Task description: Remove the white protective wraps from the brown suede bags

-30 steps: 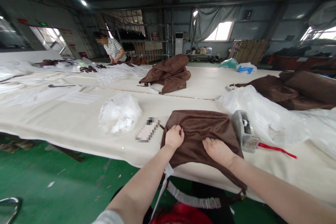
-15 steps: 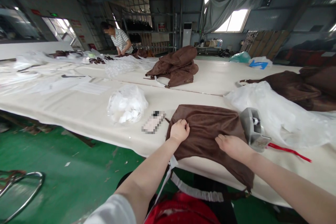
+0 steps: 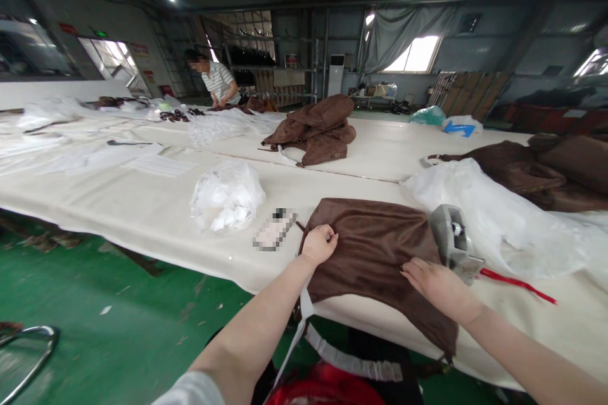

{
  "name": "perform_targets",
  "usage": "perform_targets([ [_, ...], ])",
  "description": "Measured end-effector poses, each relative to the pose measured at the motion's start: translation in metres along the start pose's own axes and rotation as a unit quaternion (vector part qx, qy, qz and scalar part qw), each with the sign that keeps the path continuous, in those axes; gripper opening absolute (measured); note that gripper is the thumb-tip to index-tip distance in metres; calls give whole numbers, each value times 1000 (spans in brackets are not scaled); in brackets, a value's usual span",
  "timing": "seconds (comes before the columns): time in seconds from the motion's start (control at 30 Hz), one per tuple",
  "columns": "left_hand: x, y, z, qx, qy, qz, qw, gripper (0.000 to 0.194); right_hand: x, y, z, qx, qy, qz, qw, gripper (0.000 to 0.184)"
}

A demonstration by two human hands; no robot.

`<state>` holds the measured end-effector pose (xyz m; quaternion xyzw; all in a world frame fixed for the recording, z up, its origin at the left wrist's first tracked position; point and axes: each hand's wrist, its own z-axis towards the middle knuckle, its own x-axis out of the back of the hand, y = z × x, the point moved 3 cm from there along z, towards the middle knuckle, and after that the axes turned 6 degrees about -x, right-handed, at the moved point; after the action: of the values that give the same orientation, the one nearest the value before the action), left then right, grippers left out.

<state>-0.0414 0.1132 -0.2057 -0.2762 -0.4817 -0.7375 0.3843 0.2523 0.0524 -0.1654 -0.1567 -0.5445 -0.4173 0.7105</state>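
A brown leather-look bag (image 3: 365,228) lies flat at the front edge of the white-covered table. Its strap (image 3: 351,357), wrapped in white film, hangs over the edge near my lap. My left hand (image 3: 320,244) is closed on the bag's left side, with thumb and fingers curled together over the material. On the right part of the bag, my right hand (image 3: 430,281) has its fingers pressed together, pinching at the surface. Creases run across the material around both hands. What lies under the fingertips is mostly hidden.
Left of the bag are a phone (image 3: 274,230) and a plastic bag of white scraps (image 3: 228,196). To the right stand a grey metal tape dispenser (image 3: 449,237), a red ribbon (image 3: 517,285) and clear plastic (image 3: 494,221). More brown bags (image 3: 316,130) lie behind; a person (image 3: 218,82) works across the table.
My right hand has slid slightly right and toward me over the bag, its fingers straighter. The left hand stays at the bag's left side. The view has shifted a little.
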Motion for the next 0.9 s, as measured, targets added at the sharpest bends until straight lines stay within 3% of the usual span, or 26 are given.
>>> perform_targets([
  [0.1, 23, -30, -10, 59, 52, -5, 997, 22, 7, -12, -11, -56, 13, 29, 998, 38],
  [0.17, 38, -52, -21, 116, 96, 4, 989, 25, 6, -30, -17, -52, 13, 38, 998, 55],
  [0.23, 47, -69, -30, 163, 121, 8, 979, 28, 0, -53, -17, -24, -4, 44, 999, 59],
  [0.43, 44, -77, -35, 185, 105, -20, 977, 23, -29, -100, 8, -46, -38, 52, 997, 73],
  [0.73, 47, -69, -37, 177, 87, -27, 980, 20, -33, -100, 24, -32, -11, 9, 999, 66],
  [0.9, 48, -67, -37, 175, 65, -26, 982, 21, -33, -80, 49, -75, -36, 40, 996, 52],
])
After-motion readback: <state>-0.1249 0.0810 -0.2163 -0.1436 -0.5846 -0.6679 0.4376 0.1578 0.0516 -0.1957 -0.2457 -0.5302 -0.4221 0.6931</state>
